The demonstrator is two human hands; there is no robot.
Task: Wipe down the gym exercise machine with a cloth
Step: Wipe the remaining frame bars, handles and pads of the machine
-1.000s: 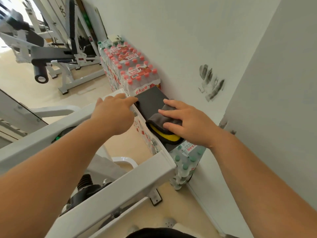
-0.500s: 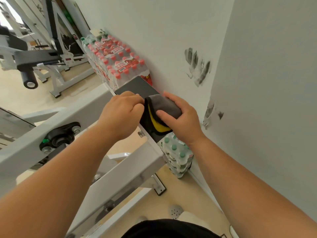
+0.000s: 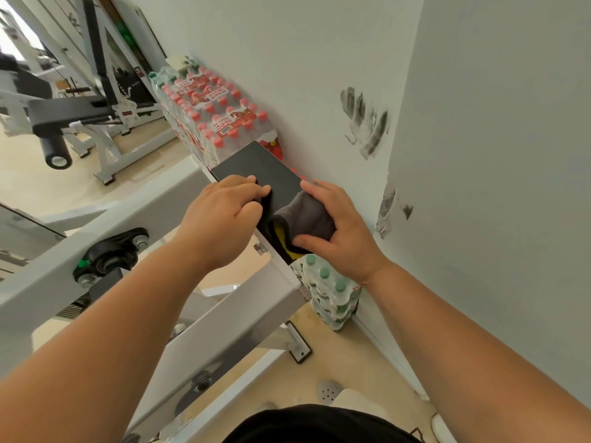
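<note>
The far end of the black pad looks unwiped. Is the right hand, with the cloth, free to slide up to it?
Probably yes. The right hand presses the cloth on the pad, whose far end lies bare; the left hand grips only its near left edge.

A pale wall runs just beyond the grip, smudged with dark finger-like marks up and to the right of it, and meets a second wall at a scuffed corner on the right. Shrink-wrapped packs of red-capped water bottles line the wall's foot beyond the grip; green-capped ones stand just below it. Beige floor spreads underneath. Far left, other white-framed gym machines stand in bright daylight.
</note>
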